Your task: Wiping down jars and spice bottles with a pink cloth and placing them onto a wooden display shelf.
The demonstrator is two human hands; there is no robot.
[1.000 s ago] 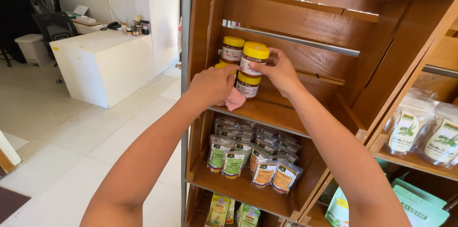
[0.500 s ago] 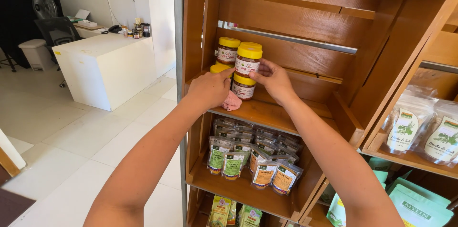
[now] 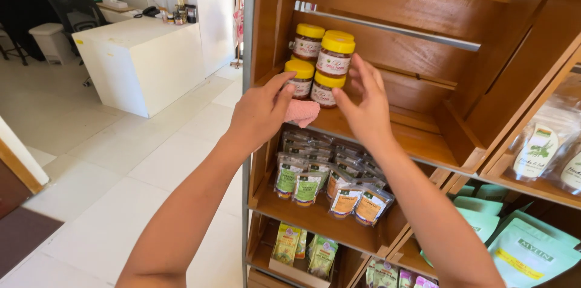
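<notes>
Reaching forward from the lower frame, both bare forearms are seen extended toward a wooden crate shelf (image 3: 417, 137). Left hand (image 3: 260, 112): grip clenched on a pink cloth (image 3: 301, 112), which is pressed between palm and fingers and hangs just under the thumb, at the front edge of the shelf board. Right hand (image 3: 363, 106): grip released, fingers spread, held just beside the jars; whether the fingertips touch a jar cannot be told.

Four yellow-lidded jars (image 3: 333, 61) are noted on the upper shelf board, stacked two on two at its left end, between the hands. Dark contents and pale labels are visible; all stand upright. The lower front jar (image 3: 301, 78) is touching or nearly touching the left thumb.

Below, on the next board, sachets with green and orange labels (image 3: 330, 185) are packed in rows, leaning back. Further packets (image 3: 302, 248) stand on the lowest board.

To the right, a second crate holds clear pouches (image 3: 538, 149) above and pale green bags (image 3: 526, 252) beneath.

Farther off to the left, a white bench (image 3: 139, 64) stands on a tiled floor (image 3: 121, 155), with a bin (image 3: 51, 40) and a dark chair (image 3: 75, 13) behind it.
</notes>
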